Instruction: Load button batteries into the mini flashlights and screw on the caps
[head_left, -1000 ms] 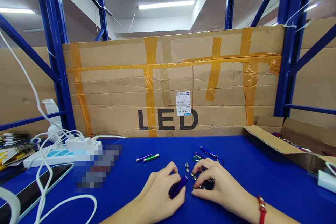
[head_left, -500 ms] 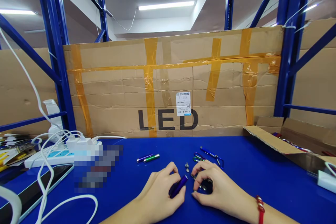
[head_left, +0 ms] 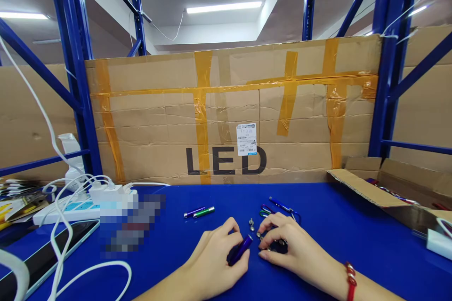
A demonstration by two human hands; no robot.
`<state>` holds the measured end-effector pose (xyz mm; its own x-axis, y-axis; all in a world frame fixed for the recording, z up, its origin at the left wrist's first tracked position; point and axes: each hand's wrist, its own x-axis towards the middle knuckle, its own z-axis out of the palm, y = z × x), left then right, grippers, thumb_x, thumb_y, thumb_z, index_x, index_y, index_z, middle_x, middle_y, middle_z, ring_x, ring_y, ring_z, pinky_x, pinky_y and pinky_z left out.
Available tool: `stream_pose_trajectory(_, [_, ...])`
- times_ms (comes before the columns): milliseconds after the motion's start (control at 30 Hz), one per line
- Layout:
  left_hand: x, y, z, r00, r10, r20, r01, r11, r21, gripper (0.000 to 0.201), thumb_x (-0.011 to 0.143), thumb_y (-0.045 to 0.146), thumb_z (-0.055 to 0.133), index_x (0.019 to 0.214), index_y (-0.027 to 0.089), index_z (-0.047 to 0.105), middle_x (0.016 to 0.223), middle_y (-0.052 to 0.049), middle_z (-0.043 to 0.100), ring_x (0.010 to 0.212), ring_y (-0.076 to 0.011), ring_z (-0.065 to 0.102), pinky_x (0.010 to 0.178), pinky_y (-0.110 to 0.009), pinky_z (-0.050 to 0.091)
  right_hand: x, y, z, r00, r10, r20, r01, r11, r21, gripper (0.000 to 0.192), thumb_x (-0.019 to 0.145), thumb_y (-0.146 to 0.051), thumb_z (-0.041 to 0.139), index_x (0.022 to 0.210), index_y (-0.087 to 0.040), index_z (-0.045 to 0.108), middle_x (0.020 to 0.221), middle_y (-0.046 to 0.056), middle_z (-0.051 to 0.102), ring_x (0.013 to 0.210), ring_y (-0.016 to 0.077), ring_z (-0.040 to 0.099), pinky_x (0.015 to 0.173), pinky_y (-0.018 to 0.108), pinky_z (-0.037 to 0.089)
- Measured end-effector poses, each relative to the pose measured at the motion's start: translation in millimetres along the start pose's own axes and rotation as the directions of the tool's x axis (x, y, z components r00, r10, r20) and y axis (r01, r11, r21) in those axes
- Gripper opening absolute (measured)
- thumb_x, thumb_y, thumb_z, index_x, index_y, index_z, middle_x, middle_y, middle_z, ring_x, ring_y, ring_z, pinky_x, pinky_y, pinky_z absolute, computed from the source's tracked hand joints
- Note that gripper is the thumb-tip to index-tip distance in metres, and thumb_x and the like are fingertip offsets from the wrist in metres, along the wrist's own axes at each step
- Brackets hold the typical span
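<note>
Where the fingers of the left hand curl together, they clamp a short purple tube, which lies tilted, its far end pointing toward the right hand. The right hand's fingers are bent and drawn close over a cluster of small silver button cells on the blue tabletop; whether they pinch one cannot be told. One more small silver part lies just beyond, between the two hands. The tube is glossy, deep violet, cylindrical, with a dark open end. Behind the right hand lie coloured carabiner clips and a blue pen-like light; farther left, a purple and a green light lie side by side, well apart from the hands. Bare blue surface stretches right of the right hand up to an open carton at the table's right edge. To the left, white cables, a power strip and a tablet crowd the near left corner. A large taped cardboard box walls the far edge between blue rack posts; it bears the black word "LED" and a white barcode label whose print is too small to read. A red bead bracelet circles the right wrist.
</note>
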<state>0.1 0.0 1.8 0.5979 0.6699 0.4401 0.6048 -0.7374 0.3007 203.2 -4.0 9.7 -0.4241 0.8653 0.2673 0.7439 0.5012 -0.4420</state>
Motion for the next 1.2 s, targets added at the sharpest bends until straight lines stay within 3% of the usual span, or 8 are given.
stream_pose_trajectory(533, [0.1, 0.6, -0.6, 1.000, 0.014, 0.004, -0.013, 1.000, -0.006, 0.013, 0.080, 0.024, 0.045, 0.069, 0.017, 0.050, 0.084, 0.002, 0.050, 0.050, -0.0040, 0.037, 0.049, -0.017, 0.032, -2.0, 0.3, 2.2, 1.000, -0.005, 0.002, 0.005, 0.999, 0.043, 0.021, 0.071, -0.042, 0.070, 0.075, -0.022, 0.068, 0.101, 0.004, 0.057, 0.100, 0.0223, 0.050, 0.090, 0.037, 0.036])
stream_pose_trajectory(800, [-1.2, -0.3, -0.7, 1.000, 0.019, 0.003, -0.019, 1.000, -0.001, 0.012, 0.079, 0.023, 0.046, 0.070, 0.017, 0.049, 0.084, 0.003, 0.050, 0.050, -0.0043, 0.037, 0.050, -0.018, 0.031, -2.1, 1.2, -1.2, 0.998, -0.054, -0.022, 0.052, 0.996, -0.067, 0.013, 0.073, -0.041, 0.068, 0.080, -0.031, 0.073, 0.112, 0.003, 0.057, 0.107, 0.0252, 0.048, 0.093, 0.040, 0.035])
stream_pose_trajectory(1200, [-0.1, 0.2, -0.5, 0.999, 0.033, -0.003, -0.033, 0.999, 0.009, 0.010, 0.079, 0.022, 0.047, 0.070, 0.017, 0.049, 0.082, 0.003, 0.050, 0.051, -0.0048, 0.039, 0.051, -0.019, 0.031, -2.3, -0.3, 2.1, 1.000, -0.003, -0.021, 0.004, 1.000, 0.024, 0.010, 0.074, -0.032, 0.067, 0.075, -0.022, 0.069, 0.107, 0.005, 0.055, 0.105, 0.0220, 0.048, 0.092, 0.036, 0.036])
